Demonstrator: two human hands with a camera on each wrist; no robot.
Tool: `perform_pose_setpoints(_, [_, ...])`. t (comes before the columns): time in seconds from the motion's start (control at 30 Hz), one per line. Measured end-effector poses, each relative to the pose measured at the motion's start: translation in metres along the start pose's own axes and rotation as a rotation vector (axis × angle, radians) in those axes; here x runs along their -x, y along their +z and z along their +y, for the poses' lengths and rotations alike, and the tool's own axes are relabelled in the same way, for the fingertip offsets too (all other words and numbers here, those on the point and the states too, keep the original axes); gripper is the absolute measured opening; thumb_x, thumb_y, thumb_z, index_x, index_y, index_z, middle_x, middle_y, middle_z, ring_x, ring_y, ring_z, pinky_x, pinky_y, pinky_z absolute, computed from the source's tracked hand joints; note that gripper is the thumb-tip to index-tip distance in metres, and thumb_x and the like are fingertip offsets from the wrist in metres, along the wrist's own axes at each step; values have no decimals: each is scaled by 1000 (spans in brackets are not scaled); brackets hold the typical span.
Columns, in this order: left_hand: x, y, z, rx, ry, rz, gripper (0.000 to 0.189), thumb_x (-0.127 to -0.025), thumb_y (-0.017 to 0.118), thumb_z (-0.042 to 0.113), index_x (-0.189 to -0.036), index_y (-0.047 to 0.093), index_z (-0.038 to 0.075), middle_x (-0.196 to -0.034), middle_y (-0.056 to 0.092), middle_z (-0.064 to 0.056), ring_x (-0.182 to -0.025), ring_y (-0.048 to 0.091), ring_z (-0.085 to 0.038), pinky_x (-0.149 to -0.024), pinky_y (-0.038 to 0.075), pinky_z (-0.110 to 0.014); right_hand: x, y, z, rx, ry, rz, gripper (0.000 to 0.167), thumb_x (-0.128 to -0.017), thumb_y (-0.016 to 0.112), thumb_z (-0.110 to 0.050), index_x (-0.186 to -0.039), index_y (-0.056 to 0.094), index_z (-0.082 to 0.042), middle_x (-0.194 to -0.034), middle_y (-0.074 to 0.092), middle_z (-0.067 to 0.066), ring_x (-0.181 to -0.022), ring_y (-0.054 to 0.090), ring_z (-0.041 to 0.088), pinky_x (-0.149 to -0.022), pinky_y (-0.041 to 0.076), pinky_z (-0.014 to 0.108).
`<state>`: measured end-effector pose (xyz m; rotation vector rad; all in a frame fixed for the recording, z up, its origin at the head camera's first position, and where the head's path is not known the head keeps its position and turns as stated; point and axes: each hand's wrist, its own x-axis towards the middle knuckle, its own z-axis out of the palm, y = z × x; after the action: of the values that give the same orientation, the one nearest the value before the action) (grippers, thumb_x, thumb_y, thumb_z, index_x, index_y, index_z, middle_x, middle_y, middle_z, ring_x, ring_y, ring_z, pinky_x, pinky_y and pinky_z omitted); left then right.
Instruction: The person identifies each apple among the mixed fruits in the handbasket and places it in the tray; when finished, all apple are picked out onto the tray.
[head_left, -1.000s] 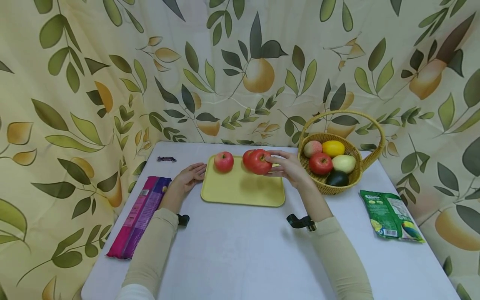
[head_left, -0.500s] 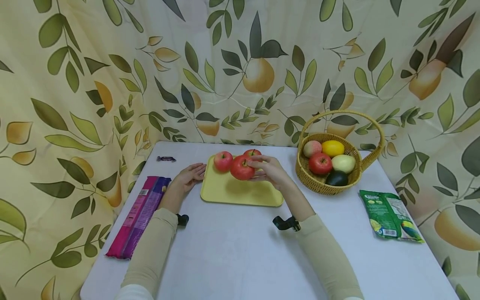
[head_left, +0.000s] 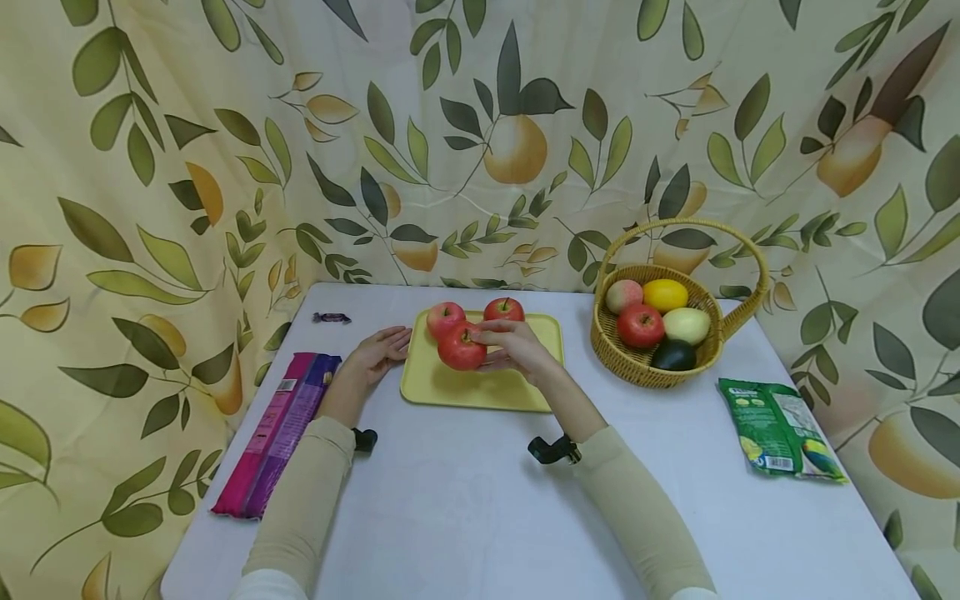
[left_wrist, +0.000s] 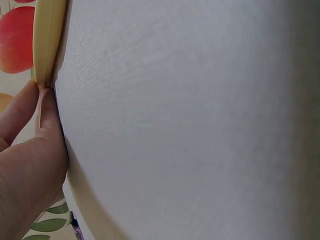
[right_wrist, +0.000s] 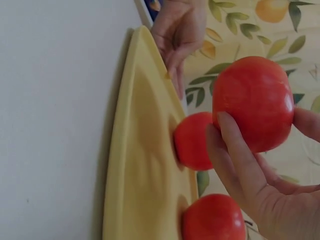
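My right hand holds a red apple over the tray, thumb and fingertips around its sides. In the right wrist view this apple hangs clear of the tray surface. Two more apples sit near the tray's far edge: a pinkish-red apple, partly behind the held one, and a red apple to its right. They rest on a yellow rectangular tray. My left hand lies at the tray's left edge, its fairly straight fingers touching the rim; the left wrist view shows fingertips against it.
A wicker basket with a tall handle stands right of the tray, holding several fruits and vegetables. Farther right lies a green snack packet. A pink-purple packet lies beside my left forearm, and a small dark wrapped candy lies behind it.
My right hand has carried the held apple leftward and slightly nearer across the tray, uncovering the red apple at the back. My left hand has stayed at the tray's edge.
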<state>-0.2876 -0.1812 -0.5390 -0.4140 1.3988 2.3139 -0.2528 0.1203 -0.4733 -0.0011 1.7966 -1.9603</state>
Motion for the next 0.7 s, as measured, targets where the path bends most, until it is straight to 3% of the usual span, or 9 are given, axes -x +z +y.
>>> perform_pose_setpoints(0.13, [1,0,0,-10,7,0,79,-94,43,-31,-164,24,0,-169,29,-19,-154,33,-27,-118,41,-34,-5,6,5,10,20,3,53,-97,75,-22,-141,57,1,-139,59,20,-90,78,33,-87,63,50])
perform_pose_setpoints(0.43, [-1,-2,-2,-25,13,-8,78,-94,43,-31,-164,25,0,-168,30,-19,-154,34,-27,-115,43,-34,-14,18,20,-19,46,36,49,-95,77,-20,-136,60,2,-134,64,21,-95,77,34,-98,56,58])
perform_pose_setpoints(0.7, [-1,-3,-2,-39,10,-4,79,-94,44,-30,-164,25,1,-168,31,-18,-154,34,-27,-115,44,-34,-17,25,29,9,44,58,50,-96,77,-22,-135,59,2,-133,65,21,-93,77,32,-94,60,54])
